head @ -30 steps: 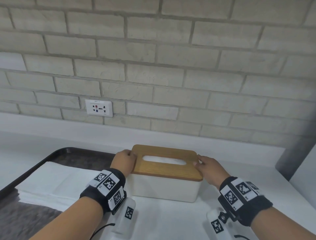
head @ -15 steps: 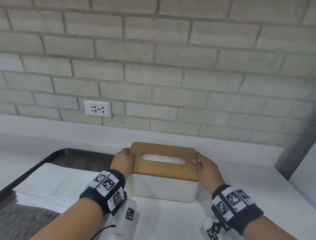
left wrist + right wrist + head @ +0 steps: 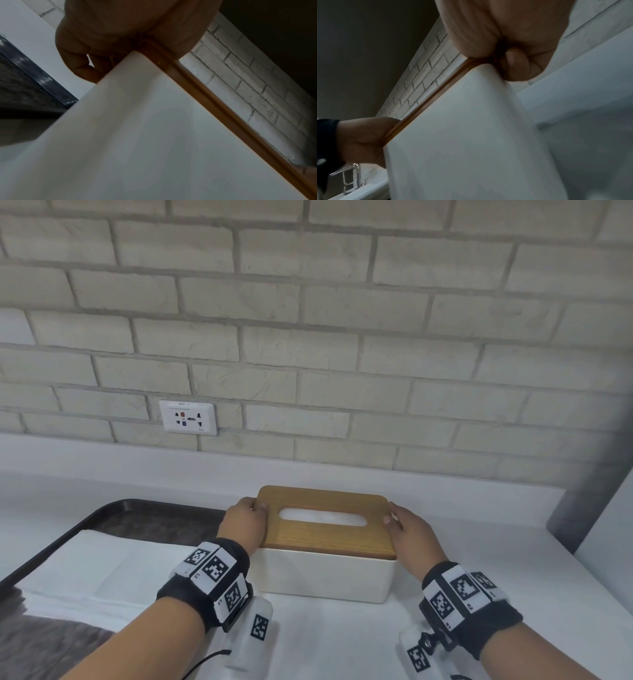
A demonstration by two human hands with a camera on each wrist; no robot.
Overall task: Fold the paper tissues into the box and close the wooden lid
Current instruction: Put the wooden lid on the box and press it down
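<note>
A white tissue box [image 3: 322,575] stands on the white counter with its wooden lid [image 3: 325,534] lying flat on top. White tissue [image 3: 322,517] shows through the lid's slot. My left hand [image 3: 246,520] grips the lid's left end, thumb on top. My right hand [image 3: 404,527] grips the right end the same way. In the left wrist view my left hand [image 3: 102,44] curls over the lid's edge [image 3: 202,93] above the box wall [image 3: 137,135]. The right wrist view shows my right hand [image 3: 513,40] curled at the lid's corner [image 3: 440,93].
A dark tray [image 3: 113,508] lies to the left of the box, with a stack of white tissues [image 3: 96,570] on it. Behind rise a brick wall and a wall socket [image 3: 187,417]. A grey corner post [image 3: 582,501] stands at the right.
The lid, which sat skewed and overhung the box on the right, now lies square and flat on it. Both hands have stayed at its ends.
</note>
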